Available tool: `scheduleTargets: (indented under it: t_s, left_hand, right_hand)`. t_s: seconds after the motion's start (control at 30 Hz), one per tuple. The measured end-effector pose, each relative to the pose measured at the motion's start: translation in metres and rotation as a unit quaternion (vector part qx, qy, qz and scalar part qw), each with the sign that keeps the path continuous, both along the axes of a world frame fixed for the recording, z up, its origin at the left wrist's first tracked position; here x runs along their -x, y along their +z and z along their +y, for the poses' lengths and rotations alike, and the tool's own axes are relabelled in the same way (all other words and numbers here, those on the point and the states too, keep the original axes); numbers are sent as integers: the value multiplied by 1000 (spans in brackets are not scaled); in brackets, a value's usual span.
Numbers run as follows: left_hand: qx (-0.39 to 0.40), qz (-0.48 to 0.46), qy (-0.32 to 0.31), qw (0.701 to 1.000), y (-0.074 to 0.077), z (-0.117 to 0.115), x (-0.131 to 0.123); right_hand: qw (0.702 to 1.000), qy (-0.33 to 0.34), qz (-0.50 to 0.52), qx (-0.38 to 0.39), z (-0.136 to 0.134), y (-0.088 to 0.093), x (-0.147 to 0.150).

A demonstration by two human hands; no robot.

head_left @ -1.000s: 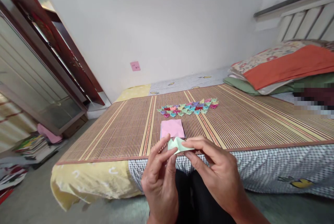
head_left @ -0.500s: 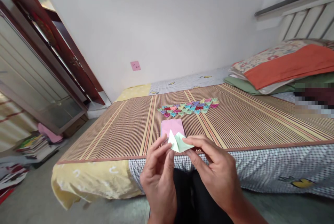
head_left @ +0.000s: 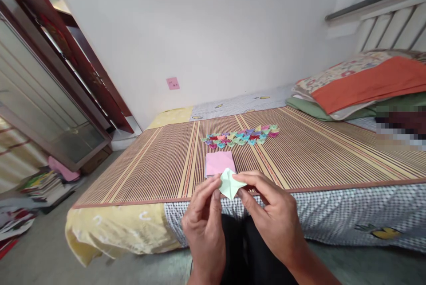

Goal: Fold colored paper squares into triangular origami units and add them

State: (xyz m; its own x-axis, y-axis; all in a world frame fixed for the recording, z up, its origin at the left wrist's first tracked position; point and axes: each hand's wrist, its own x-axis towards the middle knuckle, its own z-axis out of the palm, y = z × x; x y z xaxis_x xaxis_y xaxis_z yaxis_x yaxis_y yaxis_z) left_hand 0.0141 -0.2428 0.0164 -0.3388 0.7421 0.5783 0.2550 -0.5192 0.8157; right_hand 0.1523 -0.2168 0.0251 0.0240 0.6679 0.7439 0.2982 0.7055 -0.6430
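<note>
A small pale green sheet of folded paper (head_left: 230,185) is held up between my two hands, over the front edge of the bed. My left hand (head_left: 205,220) pinches its left corner between thumb and fingers. On the other side my right hand (head_left: 271,212) grips the right corner, thumb below and index finger on top. Just behind the paper lies a stack of pink square paper (head_left: 219,162), its near right corner hidden by the green piece and fingers. Farther back, several small folded paper pieces (head_left: 241,137) in many colours sit in rows.
A striped bamboo mat (head_left: 149,165) covers the bed, with a checked sheet (head_left: 349,214) hanging down in front. Folded bedding and an orange pillow (head_left: 372,82) are at the right. Books (head_left: 41,187) are piled on the floor at left.
The green paper has gone from two raised points with a gap between them to a flatter, diamond-like shape. My left hand has shifted slightly to the right.
</note>
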Motion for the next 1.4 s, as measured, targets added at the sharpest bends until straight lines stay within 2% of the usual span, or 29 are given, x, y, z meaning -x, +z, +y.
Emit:
scheduleTargets:
  t_s: [0.17,0.33,0.5,0.77,1.07,1.4]
  left_hand:
    - [-21,74,-1,997,0,-1,3]
    - [-45,116,28,992,0,-1,4]
    - [-61,46,20,997,5,1,-1]
    - [-16,-89,-11,996,9,1,-6]
    - [-49,-29,3,998,8,1,-7]
    - [-46,-6,-8,999,2,-1,-6]
  right_hand:
    - [1000,0,1,0,-1,0,0]
    - [1000,4,3,-3,-1,1,0]
    - [1000,3,22,2,-3,3,1]
    - [999,0,47,11,-8,2,7]
    - [997,-16,59,36,-8,-3,10]
    - [992,32,104,61,-10,-6,11]
